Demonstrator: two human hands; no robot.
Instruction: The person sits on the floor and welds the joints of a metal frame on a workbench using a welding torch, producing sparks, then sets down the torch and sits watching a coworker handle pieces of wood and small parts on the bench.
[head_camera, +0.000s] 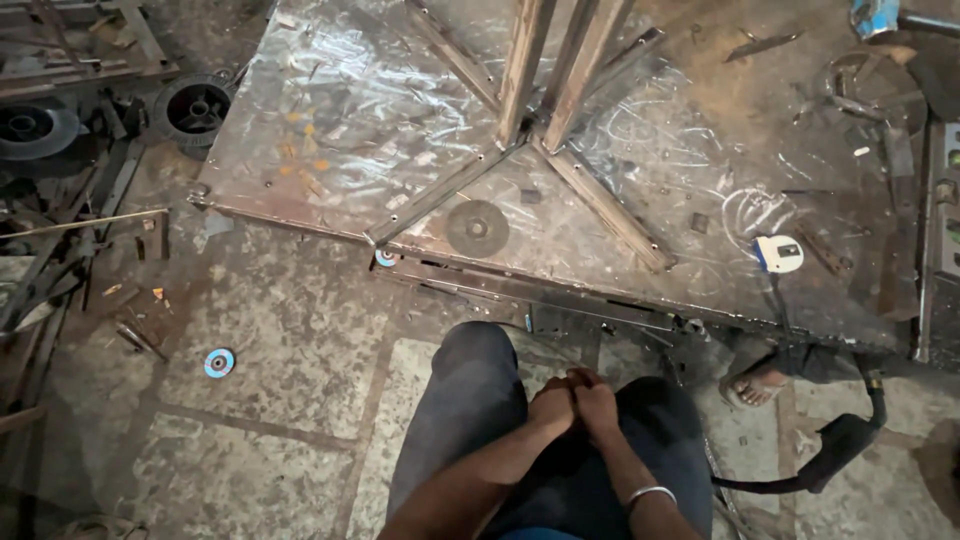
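Note:
I sit over a stone floor with my knees in dark trousers. My left hand (553, 403) and my right hand (597, 402) are clasped together between my knees, fingers closed, holding nothing. A metal bangle (650, 493) circles my right wrist. Just ahead lies a large scratched steel plate (330, 120) with a welded frame of rusty angle-iron bars (520, 75) standing on it. A grey grinding disc (477, 228) rests on the plate near its front edge.
A white-and-blue tape measure (779, 253) lies on the plate at right. A small blue disc (219, 362) lies on the floor at left. Scrap bars and wheels (195, 105) pile up at left. A black welding torch and cable (840, 445) and a sandalled foot (755, 385) are at right.

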